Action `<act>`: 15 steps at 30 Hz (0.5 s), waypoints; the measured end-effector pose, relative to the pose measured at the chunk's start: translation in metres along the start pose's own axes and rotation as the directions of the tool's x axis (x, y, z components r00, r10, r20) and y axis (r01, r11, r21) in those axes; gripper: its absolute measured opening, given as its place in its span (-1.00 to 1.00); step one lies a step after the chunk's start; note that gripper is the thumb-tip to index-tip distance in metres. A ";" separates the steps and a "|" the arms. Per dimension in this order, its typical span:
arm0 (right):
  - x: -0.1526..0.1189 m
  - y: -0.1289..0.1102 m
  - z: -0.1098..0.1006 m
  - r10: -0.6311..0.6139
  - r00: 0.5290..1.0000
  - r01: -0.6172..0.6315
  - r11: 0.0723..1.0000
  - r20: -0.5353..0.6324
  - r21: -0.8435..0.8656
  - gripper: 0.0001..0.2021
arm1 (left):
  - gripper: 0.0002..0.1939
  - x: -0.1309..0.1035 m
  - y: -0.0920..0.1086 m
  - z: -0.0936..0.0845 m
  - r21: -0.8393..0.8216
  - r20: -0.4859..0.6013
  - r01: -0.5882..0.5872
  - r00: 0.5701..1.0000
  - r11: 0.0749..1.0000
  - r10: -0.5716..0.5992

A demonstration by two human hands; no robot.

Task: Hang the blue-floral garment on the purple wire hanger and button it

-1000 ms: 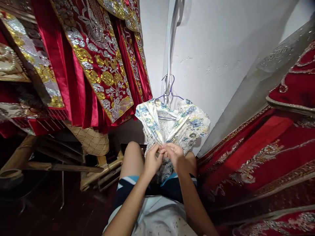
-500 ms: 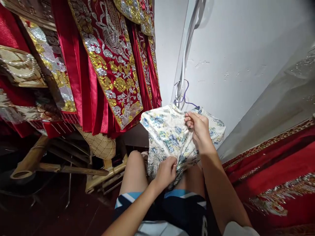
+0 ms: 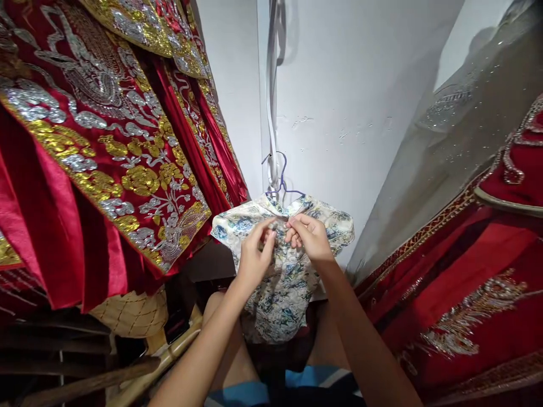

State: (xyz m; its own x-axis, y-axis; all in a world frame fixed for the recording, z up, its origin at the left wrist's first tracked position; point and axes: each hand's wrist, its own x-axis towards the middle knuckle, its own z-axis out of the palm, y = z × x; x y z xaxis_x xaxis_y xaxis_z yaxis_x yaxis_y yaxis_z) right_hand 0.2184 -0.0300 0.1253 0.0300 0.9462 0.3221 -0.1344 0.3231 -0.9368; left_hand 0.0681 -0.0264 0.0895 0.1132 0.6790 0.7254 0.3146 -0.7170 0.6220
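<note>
A short-sleeved shirt (image 3: 278,294), cream with a blue and green floral print, hangs in front of me on a purple hanger (image 3: 283,169). My right hand (image 3: 311,234) pinches the front of the shirt just below the collar, thumb against forefinger. On the other side of the neckline, my left hand (image 3: 257,251) is close to the cloth, its thumb and forefinger apart. Both hands are at the top of the front opening, and the fingers partly cover it. The shirt's lower part hangs between my knees.
A white strap (image 3: 271,85) runs down the wall (image 3: 339,85) to the hanger. Red costumes with gold and silver sequins (image 3: 139,181) hang at left, above bamboo poles (image 3: 173,350). Clear plastic (image 3: 445,113) and more red embroidered cloth (image 3: 441,271) are at right.
My left hand has risen from the shirt's lower front to the neckline, beside my right hand. The shirt now hangs straighter with its front spread out. My view has shifted right.
</note>
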 end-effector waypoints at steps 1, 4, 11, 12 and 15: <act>0.000 -0.002 0.000 -0.019 1.000 0.019 1.000 0.017 -0.009 -0.70 | -0.69 0.014 0.004 -0.001 0.024 0.005 -0.058 0.998 0.998 0.058; 0.004 -0.002 0.000 -0.100 0.995 0.101 0.994 0.027 -0.038 -0.71 | -0.83 0.040 0.014 0.002 0.128 0.052 -0.204 0.979 0.971 0.199; -0.004 0.059 -0.011 -0.070 0.996 0.058 0.983 -0.059 -0.176 -0.74 | -0.87 0.047 0.026 -0.024 0.187 -0.287 -0.084 0.948 0.979 0.136; -0.009 0.068 -0.015 -0.031 0.998 0.022 0.986 -0.052 -0.167 -0.73 | -0.89 0.048 0.022 -0.034 0.060 -0.384 0.004 0.923 0.998 0.019; -0.027 0.083 -0.025 0.068 0.997 -0.070 0.994 -0.032 -0.086 -0.74 | -0.89 0.047 -0.002 -0.067 -0.551 -0.437 0.205 0.755 0.809 -0.489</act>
State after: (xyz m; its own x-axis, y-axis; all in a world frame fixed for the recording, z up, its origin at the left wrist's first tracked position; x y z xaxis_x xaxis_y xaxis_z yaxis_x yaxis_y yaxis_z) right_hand 0.2311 -0.0282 0.0359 0.0521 0.9660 0.2532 -0.0502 0.2558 -0.9654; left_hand 0.0097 -0.0035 0.1423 -0.4797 0.7944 0.3726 -0.2411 -0.5276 0.8146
